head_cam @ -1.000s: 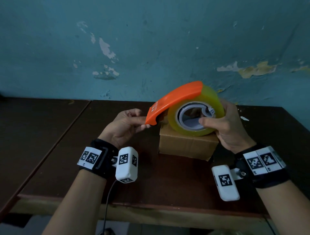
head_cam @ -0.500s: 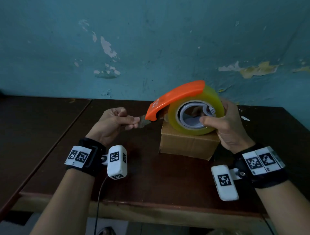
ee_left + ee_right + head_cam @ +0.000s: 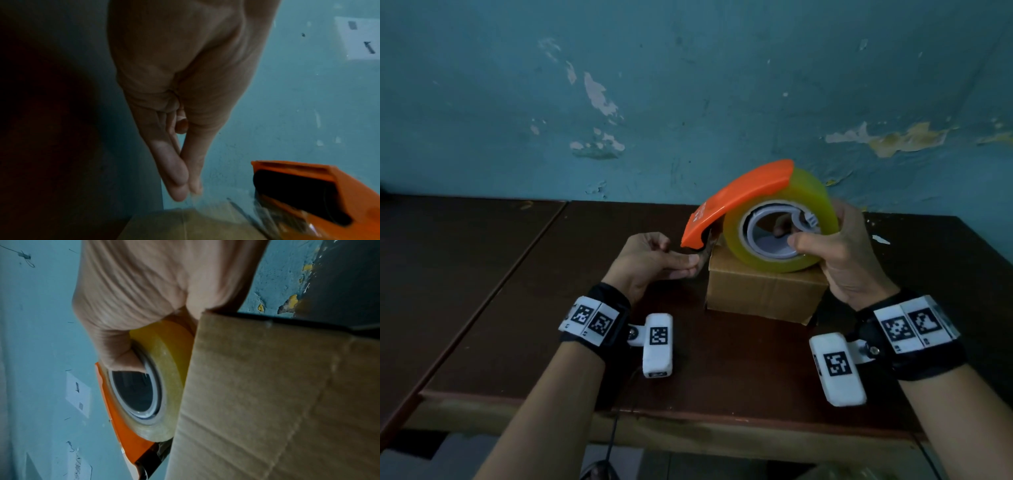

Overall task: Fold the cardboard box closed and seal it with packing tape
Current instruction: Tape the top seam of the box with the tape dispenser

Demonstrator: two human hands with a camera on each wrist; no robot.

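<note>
Cardboard box (image 3: 763, 294), flaps closed, sits right of centre on a dark wooden table (image 3: 517, 308) against a peeling teal wall (image 3: 688, 85). Above it, the right hand (image 3: 842, 253) grips an orange-hooded tape roll (image 3: 774, 219). Left of the box, the left hand (image 3: 654, 260) pinches the tape end (image 3: 242, 209), thumb and fingertips pressed together.

Matt brown corrugated cardboard box (image 3: 763, 294), glossy translucent yellow tape roll (image 3: 815, 195) under smooth orange plastic dispenser cover (image 3: 739, 195), dark smooth wooden table (image 3: 517, 291), rough peeling teal painted wall (image 3: 688, 85).
</note>
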